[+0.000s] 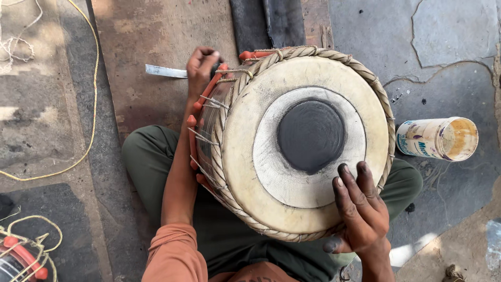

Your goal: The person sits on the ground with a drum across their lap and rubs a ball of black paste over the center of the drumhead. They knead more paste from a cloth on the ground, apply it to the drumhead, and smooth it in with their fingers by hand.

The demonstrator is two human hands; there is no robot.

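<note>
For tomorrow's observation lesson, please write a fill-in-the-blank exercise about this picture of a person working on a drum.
1. The round patch in the middle of the drum skin is ____ in colour.
2. The right hand rests on the drum's ____.
3. The left hand holds a flat metal ____ beside the drum.
4. The open can on the floor lies on its ____.

Missing words: black; skin; blade; side

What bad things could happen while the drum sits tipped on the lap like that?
The drum leans on the lap with only the right hand on its rim, so it might roll off. The left hand holds a metal blade close to the side cords; a slip might nick a cord or finger. The open tub lying nearby could get bumped.
</note>
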